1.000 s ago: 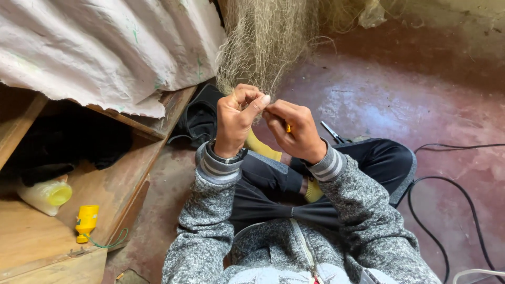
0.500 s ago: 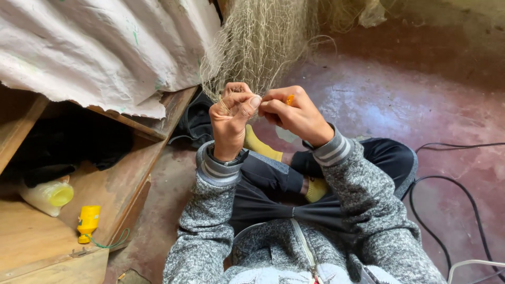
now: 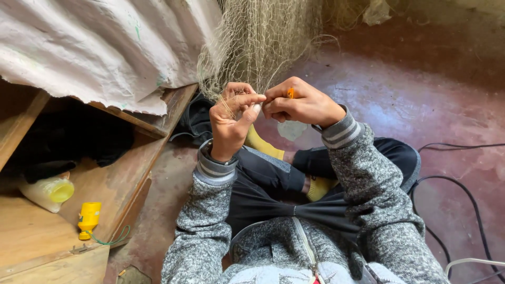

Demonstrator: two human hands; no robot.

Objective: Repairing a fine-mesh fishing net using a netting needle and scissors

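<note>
A pale fishing net (image 3: 263, 37) hangs down from the top middle of the head view. My left hand (image 3: 231, 121) pinches the net's lower meshes between thumb and fingers. My right hand (image 3: 302, 102) sits right beside it, fingertips touching the left hand, closed on a small orange tool (image 3: 290, 93) of which only the tip shows. Both arms wear grey knit sleeves. My crossed legs in dark trousers and yellow socks (image 3: 263, 144) lie below the hands.
A wooden shelf unit (image 3: 79, 210) stands at the left, covered by a white sheet (image 3: 89, 47). On it lie a pale plastic bottle with a yellow cap (image 3: 50, 192) and a small yellow object (image 3: 88, 218). Black cables (image 3: 463, 179) run over the reddish floor at right.
Both hands have risen slightly toward the net. My right hand moved left and closed in against the left hand's fingertips, with the orange tool still in it.
</note>
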